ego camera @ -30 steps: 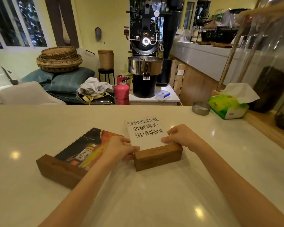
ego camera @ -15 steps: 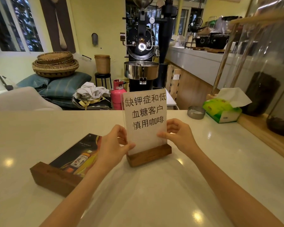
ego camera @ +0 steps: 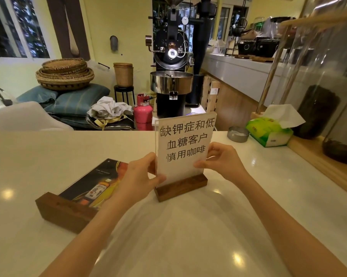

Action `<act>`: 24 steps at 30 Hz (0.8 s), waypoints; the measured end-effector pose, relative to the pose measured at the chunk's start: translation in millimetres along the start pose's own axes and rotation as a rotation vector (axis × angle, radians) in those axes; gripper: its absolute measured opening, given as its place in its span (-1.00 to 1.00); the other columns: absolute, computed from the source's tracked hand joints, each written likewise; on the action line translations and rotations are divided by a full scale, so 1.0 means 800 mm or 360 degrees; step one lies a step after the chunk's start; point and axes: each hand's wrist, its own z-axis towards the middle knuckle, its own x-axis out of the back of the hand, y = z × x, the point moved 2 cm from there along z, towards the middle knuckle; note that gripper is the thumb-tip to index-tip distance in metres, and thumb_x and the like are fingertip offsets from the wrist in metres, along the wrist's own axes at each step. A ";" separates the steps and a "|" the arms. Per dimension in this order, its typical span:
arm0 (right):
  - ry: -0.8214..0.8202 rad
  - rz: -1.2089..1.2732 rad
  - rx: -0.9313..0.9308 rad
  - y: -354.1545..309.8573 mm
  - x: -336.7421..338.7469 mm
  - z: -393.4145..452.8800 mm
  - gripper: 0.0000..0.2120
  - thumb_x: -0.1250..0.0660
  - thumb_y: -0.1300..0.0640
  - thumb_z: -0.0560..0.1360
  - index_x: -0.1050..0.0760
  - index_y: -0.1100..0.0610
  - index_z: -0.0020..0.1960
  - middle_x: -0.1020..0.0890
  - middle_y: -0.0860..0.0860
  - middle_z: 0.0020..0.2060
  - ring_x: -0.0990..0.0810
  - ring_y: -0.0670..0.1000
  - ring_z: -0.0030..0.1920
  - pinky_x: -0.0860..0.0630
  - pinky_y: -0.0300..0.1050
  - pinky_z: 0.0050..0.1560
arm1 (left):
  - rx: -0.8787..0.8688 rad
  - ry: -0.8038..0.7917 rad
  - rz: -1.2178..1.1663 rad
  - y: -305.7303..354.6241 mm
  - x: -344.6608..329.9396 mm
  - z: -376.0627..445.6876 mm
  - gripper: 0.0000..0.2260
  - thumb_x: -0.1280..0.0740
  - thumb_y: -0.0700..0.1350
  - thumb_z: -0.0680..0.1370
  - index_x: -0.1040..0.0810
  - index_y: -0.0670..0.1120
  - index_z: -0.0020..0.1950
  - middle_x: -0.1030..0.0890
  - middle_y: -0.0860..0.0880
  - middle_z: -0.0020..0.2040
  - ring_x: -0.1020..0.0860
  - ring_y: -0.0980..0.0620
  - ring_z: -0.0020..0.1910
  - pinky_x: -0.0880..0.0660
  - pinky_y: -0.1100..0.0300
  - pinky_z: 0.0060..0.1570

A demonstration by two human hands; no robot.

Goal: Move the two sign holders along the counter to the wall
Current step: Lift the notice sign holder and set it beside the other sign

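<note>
The white text sign holder stands upright on the white counter, its clear acrylic panel pinched at the left edge by the left hand and at the right edge by the right hand, thumbs in front and fingers behind. The second sign holder, with a bottle advertisement, lies tipped back on the counter just to its left (untouched). The walnut-coloured block base probably carries most of the weight while the slick, stiff acrylic could slide out of its slot, so gripping the base looks safer for carrying.
</note>
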 end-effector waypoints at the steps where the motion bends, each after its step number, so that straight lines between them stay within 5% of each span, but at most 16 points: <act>1: -0.0001 -0.0030 -0.0014 -0.002 0.001 -0.001 -0.66 -0.55 0.21 0.20 -0.55 0.14 -0.06 -0.67 0.04 -0.07 -0.66 0.04 -0.12 -0.61 -0.12 -0.04 | 0.0012 -0.0008 0.0008 0.000 0.000 0.000 -0.74 -0.41 -0.21 0.42 -0.46 -0.09 0.07 -0.54 0.04 0.05 -0.51 0.10 -0.04 -0.42 0.43 -0.14; 4: -0.0102 -0.0309 -0.0105 -0.011 0.003 -0.001 -0.61 -0.53 0.10 0.24 -0.56 0.17 0.02 -0.67 0.04 -0.01 -0.63 0.03 -0.07 -0.57 -0.14 -0.02 | 0.0034 -0.0059 0.0047 0.004 0.001 0.000 -0.69 -0.40 -0.20 0.44 -0.45 -0.11 0.16 -0.57 -0.04 0.14 -0.50 0.09 -0.02 -0.44 0.39 -0.09; 9: -0.0267 -0.0822 -0.0490 -0.033 0.005 -0.011 -0.60 -0.44 -0.09 0.31 -0.54 0.26 -0.13 -0.68 0.14 -0.28 -0.64 0.04 -0.33 -0.60 -0.10 -0.22 | 0.0122 -0.0302 0.0091 0.011 0.016 0.003 -0.65 -0.40 -0.10 0.44 -0.46 -0.07 0.20 -0.56 -0.02 0.18 -0.52 0.08 0.04 -0.48 0.23 0.03; 13: -0.0517 -0.0429 -0.0503 -0.054 -0.022 -0.036 -0.73 -0.39 0.01 0.39 -0.51 0.18 -0.05 -0.68 0.09 -0.26 -0.67 0.02 -0.31 -0.61 -0.24 -0.37 | 0.0238 -0.0428 -0.0011 0.010 0.050 0.002 -0.67 -0.38 -0.04 0.45 -0.48 -0.05 0.19 -0.56 0.01 0.18 -0.56 0.06 0.08 -0.51 0.16 0.07; 20: -0.0808 0.0397 -0.0593 -0.074 -0.131 -0.080 -0.76 -0.40 0.21 0.39 -0.56 0.31 0.02 -0.67 0.20 -0.17 -0.68 0.04 -0.25 -0.65 -0.17 -0.21 | 0.0368 -0.0387 0.0186 -0.034 0.121 -0.013 -0.69 -0.32 0.00 0.49 -0.54 -0.08 0.20 -0.57 0.02 0.04 -0.54 0.14 -0.07 -0.48 0.29 -0.13; 24: -0.0942 0.0620 -0.0960 -0.070 -0.178 -0.083 -0.66 -0.40 0.16 0.40 -0.53 0.36 0.07 -0.66 0.28 -0.01 -0.68 0.15 -0.05 -0.64 -0.08 -0.05 | 0.0707 -0.0417 0.0377 -0.083 0.145 -0.015 -0.65 -0.32 -0.04 0.50 -0.49 -0.13 0.25 -0.54 -0.13 0.23 -0.48 -0.05 0.13 -0.42 0.05 0.17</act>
